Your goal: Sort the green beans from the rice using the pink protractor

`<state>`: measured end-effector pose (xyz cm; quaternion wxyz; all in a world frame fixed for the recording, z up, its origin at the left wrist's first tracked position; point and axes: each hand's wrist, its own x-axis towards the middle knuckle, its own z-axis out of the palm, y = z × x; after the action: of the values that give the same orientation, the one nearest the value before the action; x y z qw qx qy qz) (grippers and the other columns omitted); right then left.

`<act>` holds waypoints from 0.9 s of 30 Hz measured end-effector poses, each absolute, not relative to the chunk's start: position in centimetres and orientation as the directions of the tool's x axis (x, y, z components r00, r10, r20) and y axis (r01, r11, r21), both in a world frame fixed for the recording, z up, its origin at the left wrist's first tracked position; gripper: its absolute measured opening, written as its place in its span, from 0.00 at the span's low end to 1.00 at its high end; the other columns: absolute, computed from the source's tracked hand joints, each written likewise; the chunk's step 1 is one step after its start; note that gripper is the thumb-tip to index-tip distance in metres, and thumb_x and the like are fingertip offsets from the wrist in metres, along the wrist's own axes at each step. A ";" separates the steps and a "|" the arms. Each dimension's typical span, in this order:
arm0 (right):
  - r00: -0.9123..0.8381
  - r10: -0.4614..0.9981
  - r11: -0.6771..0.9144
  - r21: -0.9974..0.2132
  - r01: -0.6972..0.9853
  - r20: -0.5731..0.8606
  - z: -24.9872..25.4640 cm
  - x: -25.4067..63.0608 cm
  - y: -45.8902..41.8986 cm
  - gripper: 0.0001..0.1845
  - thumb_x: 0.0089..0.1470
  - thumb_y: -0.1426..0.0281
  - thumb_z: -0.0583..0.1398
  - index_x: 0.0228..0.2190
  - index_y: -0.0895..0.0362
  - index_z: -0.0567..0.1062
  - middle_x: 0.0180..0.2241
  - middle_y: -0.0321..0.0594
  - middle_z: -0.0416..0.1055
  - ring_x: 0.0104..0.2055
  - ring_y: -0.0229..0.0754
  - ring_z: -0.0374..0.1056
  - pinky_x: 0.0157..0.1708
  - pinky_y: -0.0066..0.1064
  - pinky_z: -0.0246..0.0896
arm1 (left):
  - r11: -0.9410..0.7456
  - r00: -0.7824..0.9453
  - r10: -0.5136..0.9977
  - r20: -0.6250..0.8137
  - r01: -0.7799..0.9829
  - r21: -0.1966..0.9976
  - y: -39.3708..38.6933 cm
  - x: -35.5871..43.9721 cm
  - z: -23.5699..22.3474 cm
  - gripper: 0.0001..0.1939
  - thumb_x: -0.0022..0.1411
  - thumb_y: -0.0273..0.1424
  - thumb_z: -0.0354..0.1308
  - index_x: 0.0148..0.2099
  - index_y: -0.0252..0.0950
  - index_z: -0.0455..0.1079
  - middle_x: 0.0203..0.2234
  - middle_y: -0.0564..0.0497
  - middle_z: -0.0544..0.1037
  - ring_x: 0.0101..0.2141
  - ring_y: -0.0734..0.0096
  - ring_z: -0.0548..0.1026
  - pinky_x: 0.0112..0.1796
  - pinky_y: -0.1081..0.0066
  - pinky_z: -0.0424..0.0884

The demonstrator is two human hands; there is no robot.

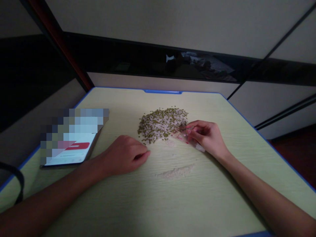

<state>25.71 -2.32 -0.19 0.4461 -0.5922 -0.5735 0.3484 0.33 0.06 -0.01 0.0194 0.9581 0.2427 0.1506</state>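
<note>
A pile of small green beans mixed with whitish grains (pixel 161 123) lies spread on the middle of the table. My right hand (pixel 209 136) pinches a small clear plastic bag with red print (pixel 181 136) at the pile's right edge. Part of the bag is hidden under the fingers. My left hand (pixel 128 154) rests on the table at the front left of the pile, its fingers curled in and the thumb against them; nothing shows in it. Nearer me lies a narrow strip of whitish grains (pixel 176 172), apart from the pile.
On the left of the pale, blue-edged table (pixel 158 204) a lit tablet-like screen (pixel 81 151) leans at an angle, partly blurred out. A dark cable (pixel 21 181) loops at the left edge. Cabinet fronts with a dark glossy band (pixel 140 61) stand behind the table.
</note>
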 end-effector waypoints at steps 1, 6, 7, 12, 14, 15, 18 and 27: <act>0.113 0.990 0.044 -0.933 0.358 0.090 -0.2 25.7 -2.3 0.09 0.42 0.69 0.60 0.26 0.62 0.72 0.13 0.33 0.64 0.13 0.32 0.57 0.13 0.25 0.49 | -0.880 0.836 0.473 0.278 0.461 0.112 0.1 0.3 0.0 0.18 0.58 0.27 0.48 0.16 0.34 0.59 0.10 0.57 0.63 0.15 0.80 0.59 0.21 0.74 0.50; 0.120 0.989 0.041 -0.932 0.360 0.089 -0.3 25.3 -2.2 0.09 0.42 0.69 0.60 0.27 0.62 0.72 0.13 0.33 0.64 0.13 0.32 0.57 0.13 0.24 0.49 | -0.876 0.831 0.482 0.276 0.467 0.122 0.0 0.4 0.0 0.18 0.58 0.27 0.48 0.16 0.34 0.59 0.10 0.57 0.63 0.15 0.80 0.59 0.21 0.73 0.51; 0.115 0.989 0.046 -0.929 0.368 0.095 -0.3 25.2 -2.2 0.09 0.42 0.69 0.60 0.27 0.62 0.72 0.13 0.33 0.64 0.13 0.31 0.57 0.13 0.24 0.49 | -0.875 0.831 0.483 0.277 0.468 0.122 0.0 0.4 0.0 0.18 0.58 0.27 0.48 0.16 0.34 0.59 0.10 0.57 0.63 0.15 0.80 0.59 0.21 0.73 0.51; 0.114 0.989 0.045 -0.925 0.378 0.094 -0.4 25.1 -1.9 0.10 0.43 0.68 0.60 0.28 0.63 0.73 0.14 0.32 0.63 0.13 0.31 0.56 0.13 0.24 0.49 | -0.877 0.828 0.479 0.292 0.467 0.114 0.1 0.4 -0.1 0.18 0.58 0.27 0.49 0.16 0.34 0.59 0.10 0.57 0.63 0.15 0.80 0.59 0.20 0.73 0.50; 0.109 0.989 0.052 -0.920 0.388 0.102 -0.4 25.2 -1.9 0.10 0.43 0.68 0.60 0.28 0.63 0.73 0.14 0.33 0.63 0.14 0.31 0.57 0.14 0.24 0.49 | -0.878 0.829 0.476 0.295 0.466 0.109 0.1 0.4 0.0 0.18 0.58 0.27 0.49 0.16 0.34 0.59 0.10 0.57 0.63 0.15 0.80 0.59 0.20 0.73 0.50; 0.101 0.989 0.061 -0.918 0.393 0.109 -0.3 25.2 -1.9 0.09 0.43 0.69 0.60 0.28 0.63 0.73 0.14 0.33 0.63 0.14 0.31 0.57 0.14 0.24 0.50 | -0.879 0.829 0.475 0.295 0.465 0.106 0.1 0.4 0.0 0.18 0.58 0.27 0.49 0.16 0.34 0.59 0.10 0.57 0.63 0.15 0.80 0.59 0.20 0.73 0.50; 0.059 0.990 0.093 -0.910 0.404 0.128 -0.3 25.4 -1.9 0.09 0.43 0.70 0.60 0.27 0.63 0.74 0.14 0.33 0.64 0.15 0.31 0.58 0.15 0.25 0.50 | -0.876 0.829 0.479 0.290 0.471 0.102 0.0 0.4 0.0 0.19 0.58 0.28 0.49 0.15 0.34 0.59 0.10 0.57 0.63 0.15 0.80 0.59 0.21 0.73 0.50; 0.111 0.988 0.061 -0.931 0.360 0.107 -0.3 25.1 -1.9 0.08 0.43 0.69 0.60 0.27 0.63 0.72 0.13 0.32 0.63 0.13 0.31 0.56 0.13 0.24 0.48 | -0.876 0.830 0.479 0.285 0.471 0.103 0.0 0.4 -0.1 0.18 0.58 0.27 0.49 0.16 0.34 0.59 0.10 0.57 0.63 0.15 0.80 0.58 0.21 0.73 0.50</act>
<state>25.10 -1.91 -0.31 0.4534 -0.5914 -0.5698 0.3464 0.35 -0.03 -0.09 0.0140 0.9565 0.2482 0.1528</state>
